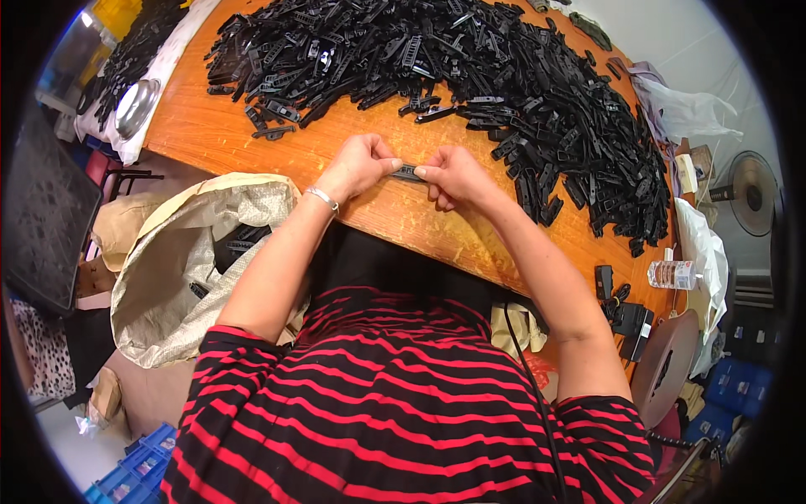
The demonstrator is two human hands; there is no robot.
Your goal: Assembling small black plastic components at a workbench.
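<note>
Between my two hands is a small, long black plastic part (408,172), held just above the near edge of the wooden table (369,206). My left hand (363,168) is closed on its left end, thumb on top, and a silver bracelet circles that wrist. On the right end, my right hand (457,176) pinches the part between thumb and fingers. Much of the part is covered by my fingers. Beyond my hands, a large heap of similar black plastic parts (361,59) curves from the far left round to the right side of the table.
A woven sack (168,277) with some black parts inside stands open left of the table. A round metal dish (137,109) lies at the far left. On the right are a plastic bottle (674,275), a black device with a cable (630,319) and a fan (750,193).
</note>
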